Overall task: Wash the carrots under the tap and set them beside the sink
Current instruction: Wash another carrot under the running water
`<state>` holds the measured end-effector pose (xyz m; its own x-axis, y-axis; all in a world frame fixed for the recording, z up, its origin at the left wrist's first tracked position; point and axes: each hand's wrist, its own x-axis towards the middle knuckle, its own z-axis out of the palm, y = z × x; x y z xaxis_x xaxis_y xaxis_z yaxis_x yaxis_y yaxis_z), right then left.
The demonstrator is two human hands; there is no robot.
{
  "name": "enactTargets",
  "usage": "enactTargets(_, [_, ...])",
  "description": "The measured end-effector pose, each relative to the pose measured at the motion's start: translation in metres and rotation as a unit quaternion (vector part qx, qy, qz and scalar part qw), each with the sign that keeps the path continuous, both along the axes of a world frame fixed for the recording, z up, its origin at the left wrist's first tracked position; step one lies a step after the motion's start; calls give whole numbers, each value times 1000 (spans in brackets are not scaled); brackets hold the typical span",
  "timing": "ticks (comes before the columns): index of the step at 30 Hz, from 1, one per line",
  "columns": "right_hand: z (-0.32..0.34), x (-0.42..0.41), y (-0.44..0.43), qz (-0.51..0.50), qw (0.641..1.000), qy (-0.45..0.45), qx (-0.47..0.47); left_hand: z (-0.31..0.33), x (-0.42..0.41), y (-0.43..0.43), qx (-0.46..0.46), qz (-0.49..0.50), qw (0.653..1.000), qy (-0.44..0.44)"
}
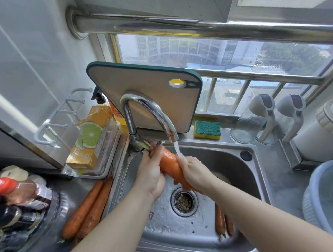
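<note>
In the sink point(242, 180), 2 carrots point(219, 219) are seen by the right wall; 2 more carrots point(86, 208) are laid on the tabletop point(75, 186) at its left. Under the running tap point(155, 109), 1 carrot point(172, 166) is gripped by the left hand point(149, 174) and right hand point(195, 170)

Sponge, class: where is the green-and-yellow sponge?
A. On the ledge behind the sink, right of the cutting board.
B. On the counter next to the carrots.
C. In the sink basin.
A: the sponge rests on the ledge behind the sink, just right of the upright cutting board.
</note>
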<state>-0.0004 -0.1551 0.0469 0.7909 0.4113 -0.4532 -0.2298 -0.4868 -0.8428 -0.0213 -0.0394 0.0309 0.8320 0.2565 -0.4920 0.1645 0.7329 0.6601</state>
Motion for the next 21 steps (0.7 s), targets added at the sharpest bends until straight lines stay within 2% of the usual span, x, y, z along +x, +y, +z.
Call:
enactTargets(2, [-4, 6, 1, -10, 1000, 16, -18, -2, -5, 1, 51, -42, 998, -5])
enactTargets(4, [-4, 8, -3, 6, 997, 70, -36, -2, -9, 2, 92, -69, 993, 4])
enactTargets(7, [-2, 4, -12, 28, 997, 75, -10, -2, -9, -3, 134, -46, 989, 37])
enactTargets(9, [-1, -2, -19, 67, 997, 22, -4, -2, -1, -9, 133, -6, 988, 82])
enactTargets(12, [-2, -2, -39, 163, 968, -160, -109, -4, 10, -10, 62, 25, 984, 167])
enactTargets(14, [2, -1, -49, 141, 960, -204, -130, -7, 13, -9, -2, -1, 982, 187])
enactTargets(16, [9, -1, -56, 113, 966, -204, -111, -11, 12, -10, -19, -34, 982, 182])
enactTargets(18, [11, -1, -59, 88, 975, -178, -102, -17, 10, -10, 32, -62, 980, 185])
enactTargets(21, [15, 4, -61, 23, 984, -115, -137, -24, 3, -7, 147, -135, 964, 178])
